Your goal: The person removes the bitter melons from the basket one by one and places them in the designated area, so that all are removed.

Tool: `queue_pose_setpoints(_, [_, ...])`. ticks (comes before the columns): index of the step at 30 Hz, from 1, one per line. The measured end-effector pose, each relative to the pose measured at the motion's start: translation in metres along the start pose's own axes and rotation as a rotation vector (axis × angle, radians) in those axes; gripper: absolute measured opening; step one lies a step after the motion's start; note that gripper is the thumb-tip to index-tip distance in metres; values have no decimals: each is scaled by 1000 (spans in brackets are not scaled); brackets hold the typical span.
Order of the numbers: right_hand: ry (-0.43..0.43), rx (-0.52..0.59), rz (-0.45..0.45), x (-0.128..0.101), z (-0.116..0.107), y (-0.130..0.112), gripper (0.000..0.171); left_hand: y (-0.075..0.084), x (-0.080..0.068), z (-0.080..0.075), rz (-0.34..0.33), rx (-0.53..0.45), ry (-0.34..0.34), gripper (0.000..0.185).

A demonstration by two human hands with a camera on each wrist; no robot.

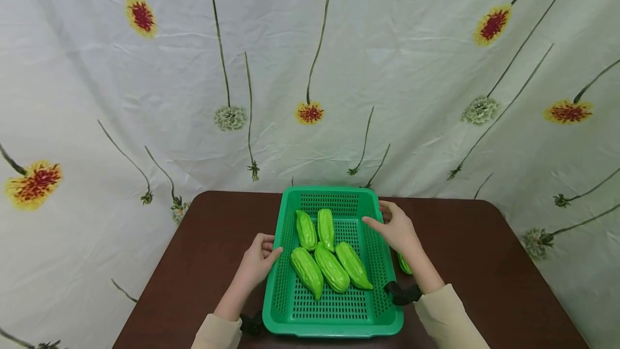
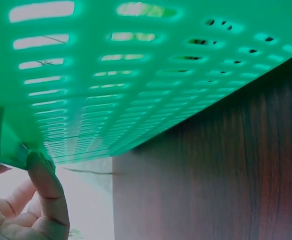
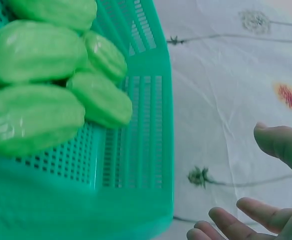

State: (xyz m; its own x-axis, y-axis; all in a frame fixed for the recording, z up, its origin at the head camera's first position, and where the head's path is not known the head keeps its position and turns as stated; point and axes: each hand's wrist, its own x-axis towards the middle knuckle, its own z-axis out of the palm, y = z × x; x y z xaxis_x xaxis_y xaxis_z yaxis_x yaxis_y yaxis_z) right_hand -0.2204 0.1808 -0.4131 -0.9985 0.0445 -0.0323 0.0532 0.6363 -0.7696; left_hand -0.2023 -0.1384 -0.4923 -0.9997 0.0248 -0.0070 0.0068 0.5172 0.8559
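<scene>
A green plastic basket with slotted walls holds several light green, ridged bitter melons. At its left rim, my left hand grips the edge; the left wrist view shows fingers curled at the basket's rim. Over by the right rim is my right hand, its thumb extended toward the basket's inside. In the right wrist view that hand has its fingers spread, apart from the basket, with nothing held. Another bitter melon lies outside the basket, partly hidden by the right forearm.
The dark brown table lies under the basket and extends on both sides. Behind it hangs a white cloth printed with flowers. A black band sits at the right wrist, close to the basket's right wall.
</scene>
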Motion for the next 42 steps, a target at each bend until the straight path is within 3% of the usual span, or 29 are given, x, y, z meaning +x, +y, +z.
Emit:
queue_pose_setpoints(5, [-1, 4, -26, 1, 19, -5, 70, 2, 1, -1, 4, 0, -2, 33])
queue_pose_setpoints(16, [-46, -8, 16, 0, 58, -1, 68, 3, 2, -1, 10, 7, -11, 34])
queue_pose_setpoints(42, [-190, -168, 183, -7, 87, 14, 71, -1, 1, 0, -3, -12, -7, 35])
